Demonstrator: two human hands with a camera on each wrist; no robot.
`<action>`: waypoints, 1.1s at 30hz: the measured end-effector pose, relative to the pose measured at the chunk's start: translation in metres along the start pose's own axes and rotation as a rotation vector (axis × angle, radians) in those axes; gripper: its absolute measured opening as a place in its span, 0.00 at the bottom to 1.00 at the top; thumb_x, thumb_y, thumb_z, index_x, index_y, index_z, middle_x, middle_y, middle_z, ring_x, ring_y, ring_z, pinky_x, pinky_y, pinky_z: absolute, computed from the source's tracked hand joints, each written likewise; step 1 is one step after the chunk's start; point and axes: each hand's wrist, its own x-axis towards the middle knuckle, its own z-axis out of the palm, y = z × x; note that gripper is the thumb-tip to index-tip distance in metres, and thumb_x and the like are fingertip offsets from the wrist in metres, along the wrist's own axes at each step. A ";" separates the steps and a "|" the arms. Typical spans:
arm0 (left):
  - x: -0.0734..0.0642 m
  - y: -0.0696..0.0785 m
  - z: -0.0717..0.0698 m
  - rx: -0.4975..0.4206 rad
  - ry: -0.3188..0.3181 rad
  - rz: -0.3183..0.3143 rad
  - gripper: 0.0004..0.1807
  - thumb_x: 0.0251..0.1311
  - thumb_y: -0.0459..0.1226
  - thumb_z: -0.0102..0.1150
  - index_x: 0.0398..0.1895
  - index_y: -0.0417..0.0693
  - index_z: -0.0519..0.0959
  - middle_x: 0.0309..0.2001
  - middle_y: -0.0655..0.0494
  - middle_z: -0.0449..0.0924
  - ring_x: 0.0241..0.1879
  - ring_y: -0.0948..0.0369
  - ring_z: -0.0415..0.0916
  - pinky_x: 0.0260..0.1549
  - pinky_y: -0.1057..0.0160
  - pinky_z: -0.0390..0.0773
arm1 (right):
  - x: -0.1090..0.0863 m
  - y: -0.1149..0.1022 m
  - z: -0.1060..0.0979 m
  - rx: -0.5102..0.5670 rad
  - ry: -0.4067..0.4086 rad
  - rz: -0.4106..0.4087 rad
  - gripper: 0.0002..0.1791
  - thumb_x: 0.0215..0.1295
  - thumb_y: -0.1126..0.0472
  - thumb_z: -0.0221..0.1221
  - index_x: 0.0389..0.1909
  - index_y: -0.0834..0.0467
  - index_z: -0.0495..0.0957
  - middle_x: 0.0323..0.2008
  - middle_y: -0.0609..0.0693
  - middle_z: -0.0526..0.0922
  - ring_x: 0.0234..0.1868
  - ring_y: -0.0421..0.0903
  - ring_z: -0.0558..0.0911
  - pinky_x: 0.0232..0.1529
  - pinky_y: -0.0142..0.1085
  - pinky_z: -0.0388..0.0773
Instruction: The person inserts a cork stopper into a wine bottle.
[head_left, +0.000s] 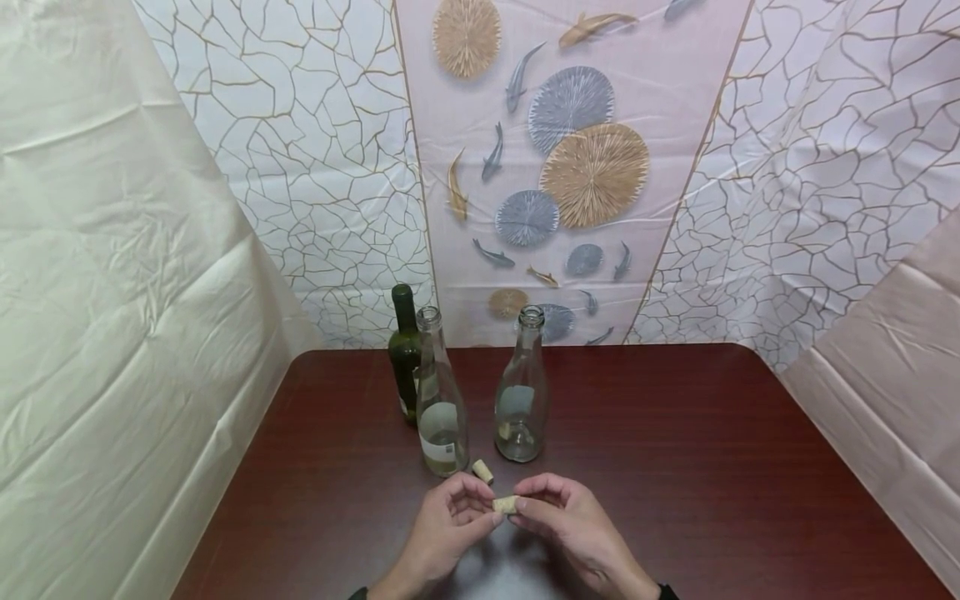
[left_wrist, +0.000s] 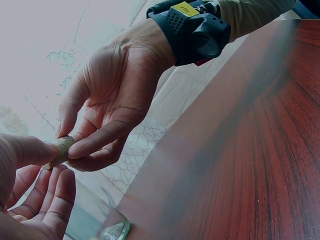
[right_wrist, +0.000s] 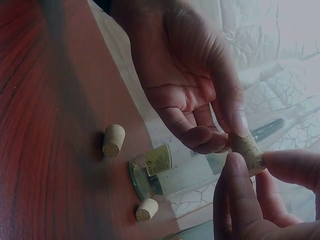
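Observation:
A short cork [head_left: 506, 505] is held level between both hands, above the near part of the table. My left hand [head_left: 452, 518] pinches one end between thumb and fingertips. On the other end, the thumb and fingers of my right hand [head_left: 573, 521] grip it. The right wrist view shows the cork [right_wrist: 247, 152] up close, speckled tan, with fingertips of both hands on it. Just beyond the left hand, a second cork [head_left: 483, 472] lies on the table. A further cork [right_wrist: 114, 140] shows in the right wrist view; the left hand hides it from the head view.
Beyond the hands stand two clear glass bottles, a left one [head_left: 442, 417] with a label and a right one [head_left: 521, 408]. A dark green bottle [head_left: 405, 358] is behind the left one. The red-brown table [head_left: 675, 450] ends at a patterned curtain [head_left: 345, 167].

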 end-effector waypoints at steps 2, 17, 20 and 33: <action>0.000 -0.001 0.000 0.002 -0.001 -0.001 0.19 0.50 0.32 0.71 0.42 0.32 0.76 0.38 0.46 0.80 0.35 0.62 0.81 0.36 0.68 0.83 | 0.000 0.000 0.000 0.006 -0.001 -0.001 0.18 0.60 0.64 0.65 0.47 0.70 0.76 0.41 0.53 0.84 0.43 0.46 0.84 0.48 0.37 0.82; 0.034 0.047 0.008 0.173 0.000 0.248 0.14 0.51 0.29 0.70 0.40 0.40 0.77 0.40 0.45 0.81 0.38 0.55 0.80 0.41 0.56 0.84 | -0.002 -0.011 -0.014 0.035 0.041 -0.053 0.13 0.59 0.67 0.65 0.44 0.66 0.78 0.39 0.51 0.86 0.44 0.46 0.85 0.50 0.38 0.81; 0.047 0.079 0.014 0.236 0.060 0.334 0.15 0.51 0.28 0.69 0.42 0.38 0.76 0.41 0.45 0.80 0.40 0.51 0.80 0.44 0.52 0.83 | -0.003 -0.012 -0.015 0.039 0.042 -0.057 0.12 0.59 0.67 0.65 0.43 0.65 0.78 0.38 0.51 0.85 0.44 0.46 0.85 0.50 0.38 0.81; 0.121 0.105 0.029 0.387 0.221 0.462 0.33 0.53 0.42 0.71 0.60 0.46 0.67 0.53 0.50 0.69 0.51 0.54 0.74 0.52 0.54 0.77 | -0.011 -0.012 -0.017 -0.009 0.101 -0.046 0.15 0.57 0.65 0.67 0.44 0.66 0.79 0.40 0.53 0.84 0.44 0.47 0.84 0.51 0.40 0.81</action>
